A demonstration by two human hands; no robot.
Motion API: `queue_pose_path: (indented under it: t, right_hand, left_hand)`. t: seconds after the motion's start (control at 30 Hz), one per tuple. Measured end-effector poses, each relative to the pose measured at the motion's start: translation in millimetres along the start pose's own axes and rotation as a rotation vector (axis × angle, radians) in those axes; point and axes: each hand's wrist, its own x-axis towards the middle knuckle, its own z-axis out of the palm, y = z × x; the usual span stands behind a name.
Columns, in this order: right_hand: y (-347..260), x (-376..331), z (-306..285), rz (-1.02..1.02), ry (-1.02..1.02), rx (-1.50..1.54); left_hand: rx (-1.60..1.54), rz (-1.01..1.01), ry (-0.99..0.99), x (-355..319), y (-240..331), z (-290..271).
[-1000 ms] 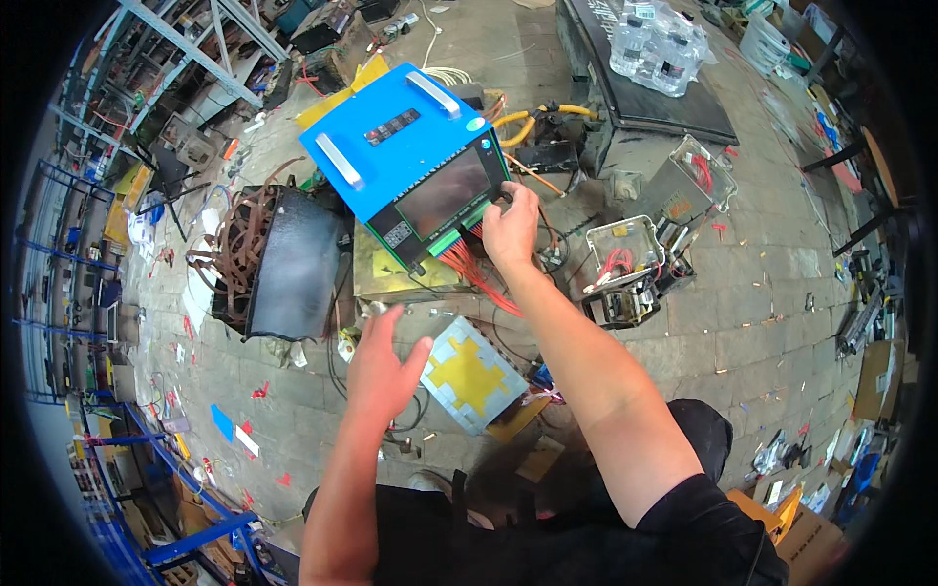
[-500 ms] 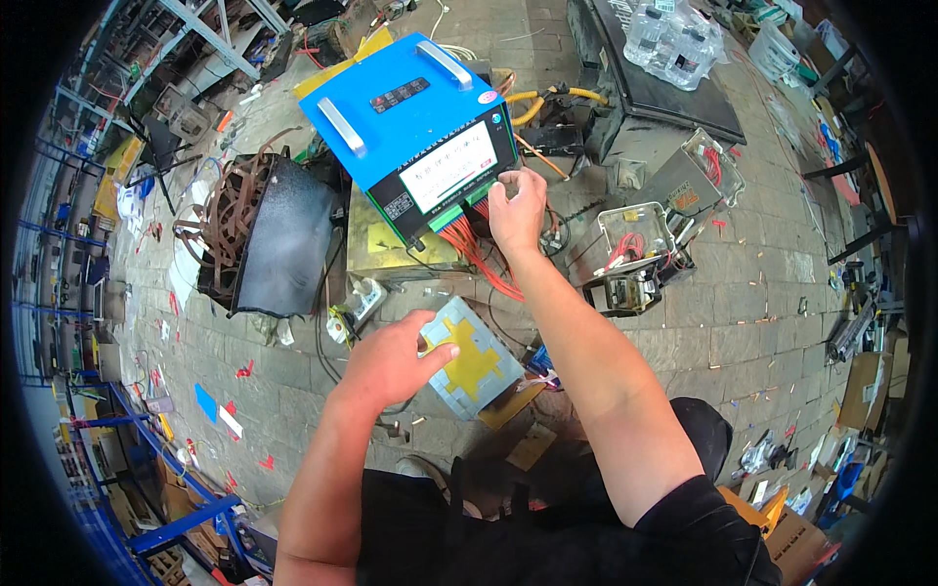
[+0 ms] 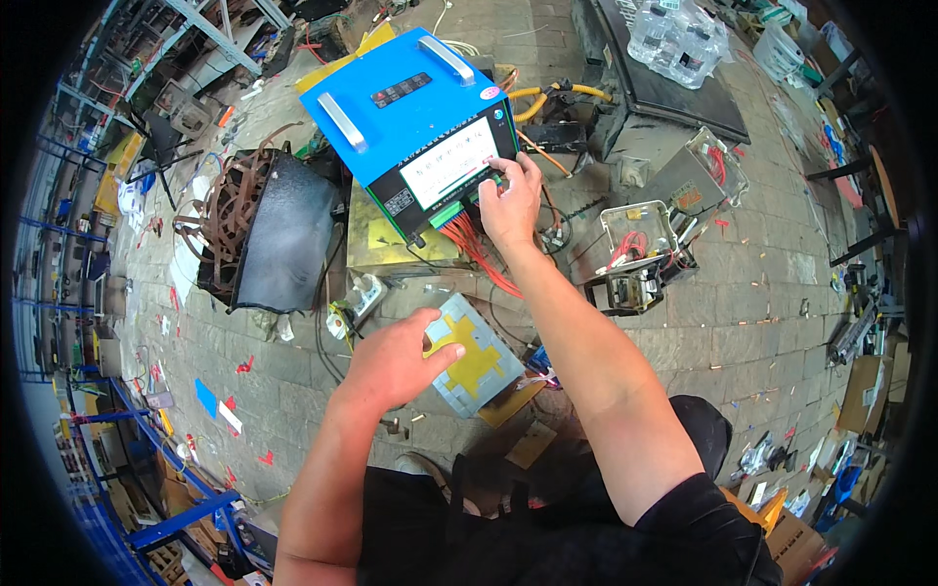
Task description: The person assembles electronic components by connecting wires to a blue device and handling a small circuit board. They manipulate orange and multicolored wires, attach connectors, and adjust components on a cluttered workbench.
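Up slides our right hand (image 3: 510, 207), its forefinger now at the lower right corner of the lit screen (image 3: 445, 168), while our left hand (image 3: 391, 361) barely shifts. On the left we have paved floor (image 3: 230, 342), scattered with scraps, running out to the blue shelving (image 3: 59, 244); on the right a wider stretch spreads past the open cases. Our left hand has thumb and fingers spread over the near-left edge of the grey-and-yellow block (image 3: 481, 369); whether it touches, we cannot tell. That block lies before us, its long axis slanting from upper left to lower right. Just beyond sits the blue instrument (image 3: 401, 98), on a yellowish stand (image 3: 366, 249), its screen side turned toward us and to the right, its longer edge climbing from lower left to upper right. Our right thumb and forefinger stand apart; whether the fingertip presses, we can't say. Now the surroundings: a dark bin (image 3: 288, 234) of brown straps flanks the instrument on the left, red wires (image 3: 479, 266) drop from its front between our forearms, and the open case (image 3: 598, 256) crowds the right side, below a black panel (image 3: 674, 103) carrying clear bottles (image 3: 679, 44).
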Motion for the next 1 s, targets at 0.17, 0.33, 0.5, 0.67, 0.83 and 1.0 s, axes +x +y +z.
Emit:
queue_pose_path:
  t: [0.17,0.33,0.5,0.67,0.83,1.0]
  right_hand:
    - [3.3,4.1,0.1,-0.037,0.037,0.023]
    - [-9.9,-5.6,-10.5,0.052,-0.133,0.121]
    - [-21.2,-22.6,-5.5,-0.038,-0.254,0.138]
    - [-29.5,-25.8,-4.1,-0.084,-0.274,0.096]
    - [-29.1,-24.9,-6.5,-0.086,-0.293,0.086]
    - [-30.8,-24.5,-5.1,-0.095,-0.302,0.085]
  left_hand:
    - [0.005,-0.005,-0.024,3.5,-2.8,0.9]
    - [0.002,-0.012,-0.027,4.5,-3.7,1.3]
    - [0.014,0.028,-0.001,6.3,-5.5,5.5]
    - [0.043,0.045,-0.055,5.8,-0.6,16.5]
    - [0.068,0.075,-0.118,4.1,7.0,11.8]
    - [0.071,0.089,-0.128,4.5,10.1,11.1]
